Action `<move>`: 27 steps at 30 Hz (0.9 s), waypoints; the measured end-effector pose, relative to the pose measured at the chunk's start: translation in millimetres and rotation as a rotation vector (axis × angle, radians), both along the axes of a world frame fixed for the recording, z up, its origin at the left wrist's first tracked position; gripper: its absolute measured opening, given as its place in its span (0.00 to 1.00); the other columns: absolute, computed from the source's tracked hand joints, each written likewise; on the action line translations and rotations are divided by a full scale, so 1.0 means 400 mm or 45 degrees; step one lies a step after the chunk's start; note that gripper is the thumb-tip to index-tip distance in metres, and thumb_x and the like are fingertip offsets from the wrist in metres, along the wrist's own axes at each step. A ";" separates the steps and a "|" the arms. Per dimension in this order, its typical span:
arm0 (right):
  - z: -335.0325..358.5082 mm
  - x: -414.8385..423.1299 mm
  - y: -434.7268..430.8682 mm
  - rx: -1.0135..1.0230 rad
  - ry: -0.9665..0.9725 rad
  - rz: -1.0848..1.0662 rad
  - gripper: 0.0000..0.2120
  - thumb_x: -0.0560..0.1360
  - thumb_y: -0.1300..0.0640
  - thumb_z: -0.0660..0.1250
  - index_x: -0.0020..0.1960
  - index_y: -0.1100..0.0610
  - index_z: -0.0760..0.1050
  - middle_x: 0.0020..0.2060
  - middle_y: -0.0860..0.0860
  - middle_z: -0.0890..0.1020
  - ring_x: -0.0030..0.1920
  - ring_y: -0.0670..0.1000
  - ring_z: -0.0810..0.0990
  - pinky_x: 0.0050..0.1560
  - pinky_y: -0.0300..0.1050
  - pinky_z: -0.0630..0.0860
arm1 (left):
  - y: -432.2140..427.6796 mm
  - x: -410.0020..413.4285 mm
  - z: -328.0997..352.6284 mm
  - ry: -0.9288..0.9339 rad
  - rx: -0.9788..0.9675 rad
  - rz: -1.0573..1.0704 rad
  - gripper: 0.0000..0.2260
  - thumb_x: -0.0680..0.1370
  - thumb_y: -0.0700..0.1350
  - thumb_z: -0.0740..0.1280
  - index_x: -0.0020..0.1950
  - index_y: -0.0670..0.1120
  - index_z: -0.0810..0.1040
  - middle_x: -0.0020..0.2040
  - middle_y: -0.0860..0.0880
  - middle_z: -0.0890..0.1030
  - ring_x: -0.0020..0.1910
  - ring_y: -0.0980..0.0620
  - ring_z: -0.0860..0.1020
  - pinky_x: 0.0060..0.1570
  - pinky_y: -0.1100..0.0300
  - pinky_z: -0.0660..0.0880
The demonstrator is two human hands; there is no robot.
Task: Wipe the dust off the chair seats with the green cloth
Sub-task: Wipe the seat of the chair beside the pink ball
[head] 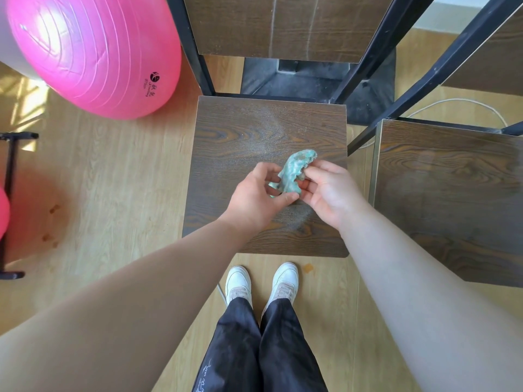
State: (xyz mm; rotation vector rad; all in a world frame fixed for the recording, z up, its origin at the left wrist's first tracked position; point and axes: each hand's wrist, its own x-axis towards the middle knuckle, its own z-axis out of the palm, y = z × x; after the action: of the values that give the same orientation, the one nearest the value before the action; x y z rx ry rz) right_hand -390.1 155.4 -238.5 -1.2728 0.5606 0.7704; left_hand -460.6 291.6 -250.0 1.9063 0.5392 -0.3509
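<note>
A bunched green cloth (294, 171) is held between both hands above the middle chair seat (240, 137). My left hand (254, 196) pinches its lower end with thumb and fingers. My right hand (325, 190) grips its right side with curled fingers. The dark wood-grain seat shows a pale streak of dust running from its upper middle down toward its lower right. A second dark seat (452, 193) stands just to the right, with faint dull patches on it.
A big pink exercise ball (93, 52) sits at the upper left beside the chair's black frame (195, 52). Black chair legs (424, 75) cross at the upper right. A black rack (8, 193) stands at the left edge. My white shoes (263, 281) are on the light wooden floor below the seat.
</note>
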 end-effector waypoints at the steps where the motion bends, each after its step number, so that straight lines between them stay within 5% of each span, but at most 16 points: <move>1: 0.000 0.000 0.000 -0.001 0.000 -0.018 0.10 0.79 0.68 0.60 0.57 0.66 0.77 0.52 0.66 0.82 0.50 0.62 0.81 0.54 0.58 0.80 | -0.003 0.002 0.004 -0.021 0.032 -0.019 0.21 0.70 0.49 0.79 0.57 0.55 0.71 0.53 0.57 0.78 0.45 0.61 0.79 0.44 0.70 0.74; 6: -0.004 0.000 0.000 -0.036 -0.006 -0.036 0.09 0.79 0.67 0.62 0.57 0.65 0.78 0.52 0.65 0.83 0.47 0.59 0.80 0.49 0.52 0.81 | -0.014 0.005 0.010 -0.085 0.188 -0.064 0.15 0.72 0.51 0.77 0.49 0.50 0.72 0.49 0.56 0.75 0.44 0.62 0.78 0.39 0.74 0.69; 14: -0.013 -0.004 0.001 -0.028 -0.027 0.016 0.07 0.79 0.67 0.63 0.53 0.63 0.79 0.47 0.61 0.84 0.45 0.56 0.81 0.52 0.52 0.81 | -0.013 0.012 0.000 -0.053 0.239 0.003 0.05 0.79 0.49 0.68 0.48 0.49 0.78 0.47 0.53 0.80 0.45 0.55 0.78 0.50 0.59 0.74; 19: -0.009 0.011 -0.020 -0.096 -0.068 0.071 0.08 0.78 0.66 0.66 0.56 0.64 0.78 0.51 0.63 0.82 0.44 0.55 0.80 0.52 0.49 0.82 | 0.016 0.014 0.002 0.024 0.192 0.119 0.03 0.80 0.50 0.66 0.48 0.52 0.78 0.41 0.56 0.80 0.38 0.61 0.75 0.39 0.68 0.69; 23: -0.003 0.046 -0.058 -0.320 -0.265 0.425 0.17 0.75 0.65 0.71 0.63 0.61 0.76 0.52 0.58 0.83 0.46 0.53 0.83 0.52 0.48 0.82 | 0.068 0.030 0.008 0.055 0.272 0.126 0.03 0.81 0.50 0.64 0.49 0.52 0.76 0.39 0.57 0.77 0.35 0.60 0.73 0.32 0.71 0.67; 27: 0.010 0.113 -0.086 -0.856 -0.605 0.995 0.17 0.73 0.57 0.73 0.61 0.49 0.79 0.50 0.47 0.83 0.45 0.49 0.84 0.53 0.49 0.80 | 0.132 0.068 0.018 0.016 0.403 0.072 0.03 0.81 0.48 0.65 0.49 0.51 0.76 0.40 0.57 0.78 0.38 0.60 0.74 0.32 0.73 0.66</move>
State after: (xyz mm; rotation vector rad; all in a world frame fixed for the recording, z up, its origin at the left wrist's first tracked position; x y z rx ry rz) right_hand -345.0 121.0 -234.5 -2.2829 -0.1218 0.8921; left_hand -433.5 344.2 -242.7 2.1886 0.6883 -0.2512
